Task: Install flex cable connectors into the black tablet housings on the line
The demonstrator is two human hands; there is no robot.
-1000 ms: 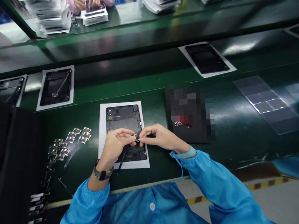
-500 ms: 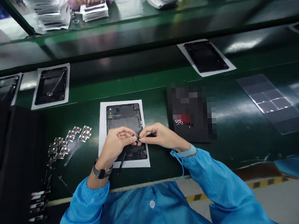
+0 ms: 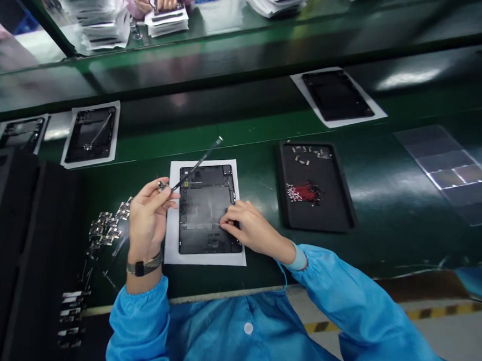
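Note:
My left hand (image 3: 149, 209) pinches a small circuit board (image 3: 161, 185) with a long dark ribbon cable (image 3: 201, 160) sticking up to the right from it. Below the cable lies a black tablet housing (image 3: 206, 206) on a white paper sheet (image 3: 172, 249). My right hand (image 3: 247, 223) is over the housing's right half, thumb and forefinger pressed together at its inner surface. Whatever those fingertips hold, if anything, is too small to make out. Several similar boards (image 3: 106, 228) lie left of my left hand.
To the right is a black tray (image 3: 323, 216) with red-wired parts (image 3: 306, 192) and small boards (image 3: 302, 160). More housings on paper (image 3: 91, 135) (image 3: 337, 95) lie farther back. Black boxes (image 3: 27, 256) stand at left. A co-worker's hands (image 3: 154, 1) work across the bench near paper stacks (image 3: 99, 21).
My hands have parted from around the board. The left moved up and left with the board, its cable now raised. My right hand stays low over the housing, and the view has shifted slightly.

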